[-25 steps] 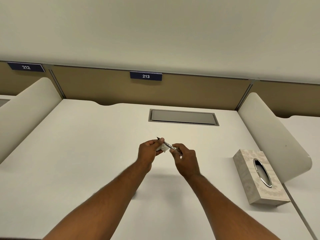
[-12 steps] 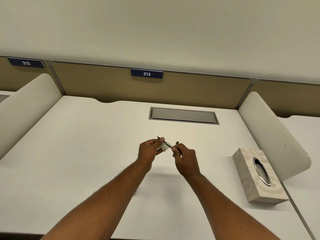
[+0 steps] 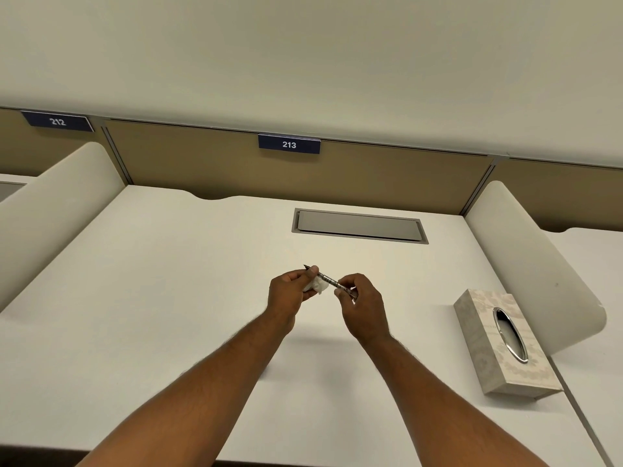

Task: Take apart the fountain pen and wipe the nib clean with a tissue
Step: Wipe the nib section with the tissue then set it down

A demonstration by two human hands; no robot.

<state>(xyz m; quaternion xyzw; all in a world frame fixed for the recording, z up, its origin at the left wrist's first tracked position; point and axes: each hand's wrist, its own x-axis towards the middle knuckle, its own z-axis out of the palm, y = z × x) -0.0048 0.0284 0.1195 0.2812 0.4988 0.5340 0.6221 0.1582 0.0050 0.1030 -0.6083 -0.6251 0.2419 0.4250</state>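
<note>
- White laminate desk (image 3: pixel 168 298); pale patterned tissue box (image 3: pixel 502 345) sits well right of the hands.
- Left hand (image 3: pixel 286 293) fingers pinch crumpled white tissue (image 3: pixel 317 286) around slim metal fountain-pen section (image 3: pixel 328 281), dark nib tip (image 3: pixel 306 266) poking out past them.
- Right hand (image 3: pixel 362 303) fingers grip the pen's rear end.
- Judgement: wiping underway; whether disassembly is finished can't be told, no loose parts visible.

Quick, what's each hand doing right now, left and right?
Left hand: closed on the white tissue and the pen's dark nib end.
Right hand: closed, pinching the pen's other end.
</note>
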